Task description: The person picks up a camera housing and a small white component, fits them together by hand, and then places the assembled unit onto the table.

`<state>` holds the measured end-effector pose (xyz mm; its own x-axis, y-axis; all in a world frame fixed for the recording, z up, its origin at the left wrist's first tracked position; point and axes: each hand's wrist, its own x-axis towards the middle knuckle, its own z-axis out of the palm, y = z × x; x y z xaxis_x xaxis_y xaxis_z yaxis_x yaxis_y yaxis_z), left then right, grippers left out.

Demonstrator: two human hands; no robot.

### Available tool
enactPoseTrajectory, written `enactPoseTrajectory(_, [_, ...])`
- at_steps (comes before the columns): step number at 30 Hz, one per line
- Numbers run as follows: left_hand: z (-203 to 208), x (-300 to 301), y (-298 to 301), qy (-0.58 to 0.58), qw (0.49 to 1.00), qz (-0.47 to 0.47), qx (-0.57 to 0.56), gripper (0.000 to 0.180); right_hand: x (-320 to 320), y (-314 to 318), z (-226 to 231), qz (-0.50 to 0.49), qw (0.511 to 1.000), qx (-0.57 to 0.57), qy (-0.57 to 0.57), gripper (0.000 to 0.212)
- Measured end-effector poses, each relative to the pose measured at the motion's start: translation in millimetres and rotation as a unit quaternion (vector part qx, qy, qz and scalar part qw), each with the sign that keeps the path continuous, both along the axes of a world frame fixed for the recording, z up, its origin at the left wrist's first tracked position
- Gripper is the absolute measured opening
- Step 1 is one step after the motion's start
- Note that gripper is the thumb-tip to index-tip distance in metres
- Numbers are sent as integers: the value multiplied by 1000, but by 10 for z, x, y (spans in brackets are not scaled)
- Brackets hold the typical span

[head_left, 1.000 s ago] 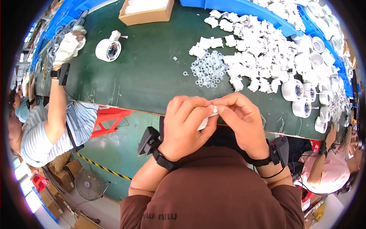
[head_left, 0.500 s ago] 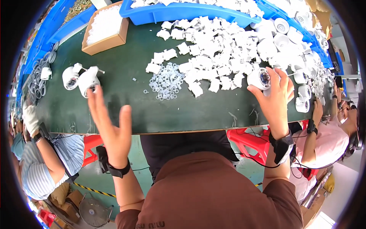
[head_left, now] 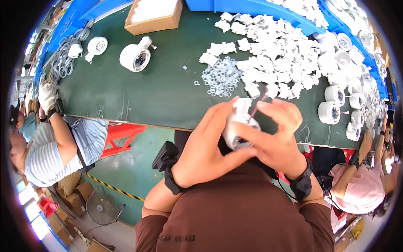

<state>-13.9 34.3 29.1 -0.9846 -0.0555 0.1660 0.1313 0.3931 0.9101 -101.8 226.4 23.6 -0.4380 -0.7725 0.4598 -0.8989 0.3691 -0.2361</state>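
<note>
Both my hands meet over the bench's front edge around one white camera unit (head_left: 231, 136), a rounded housing with a dark lens. My left hand (head_left: 201, 149) is wrapped about its left side. My right hand (head_left: 279, 140) closes on it from the right, thumb and fingers partly covering the front. A thin reddish wire (head_left: 257, 104) sticks up from the housing beside my right fingertips; whether they pinch it, I cannot tell. Farther left on the bench lie a second white camera (head_left: 135, 58) with its lens showing and a white round part with a perforated face (head_left: 97, 46).
A pile of white brackets (head_left: 277, 50) and a heap of small grey rings (head_left: 222, 76) cover the middle bench. Behind are a cardboard box (head_left: 155, 26) and a blue bin (head_left: 252, 9). More cameras (head_left: 329, 112) stand right. A co-worker's gloved hand (head_left: 48, 97) rests left.
My hands, spread apart before, have come together in front of me. The right one has brought a camera in from the right. At far left, the two white units now sit farther apart. The view has turned.
</note>
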Motion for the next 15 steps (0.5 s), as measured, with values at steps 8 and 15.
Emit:
enactPoseTrajectory(8, [-218, 83, -112, 55, 989, 114, -74, 54, -7, -231, 128, 22, 837, -196, -511, 43])
enactPoseTrajectory(15, [-228, 66, -51, 81, 990, 81, -86, 49, -25, -354, 85, 73, 776, -231, -583, 15])
